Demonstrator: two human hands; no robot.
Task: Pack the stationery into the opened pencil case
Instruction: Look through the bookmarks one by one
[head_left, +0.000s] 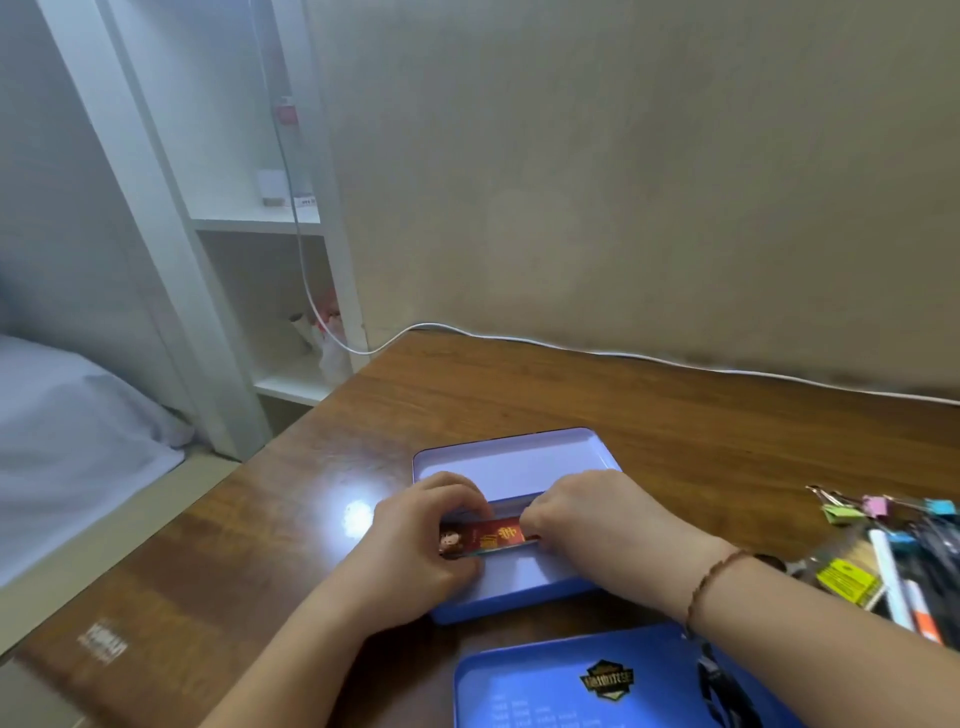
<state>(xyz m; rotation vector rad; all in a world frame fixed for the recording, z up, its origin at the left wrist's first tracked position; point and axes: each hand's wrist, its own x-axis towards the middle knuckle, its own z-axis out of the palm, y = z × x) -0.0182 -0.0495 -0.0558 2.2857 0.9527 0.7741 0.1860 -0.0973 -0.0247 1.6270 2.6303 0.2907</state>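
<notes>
An open blue tin pencil case (519, 590) lies in the middle of the wooden desk, its pale lid (511, 462) folded back behind it. Over the case's inside, both hands hold a flat red item with gold print and a cartoon figure (488, 535). My left hand (415, 540) pinches its left end. My right hand (587, 519) grips its right end. At the right edge of the desk lies a heap of stationery: coloured binder clips (878, 506), pens and markers (906, 582), and a yellow-labelled item (844, 579).
A second blue tin with a badge logo (608, 680) lies at the near edge, under my right forearm. A white cable (623, 356) runs along the wall at the desk's back. A white shelf unit and a bed stand to the left.
</notes>
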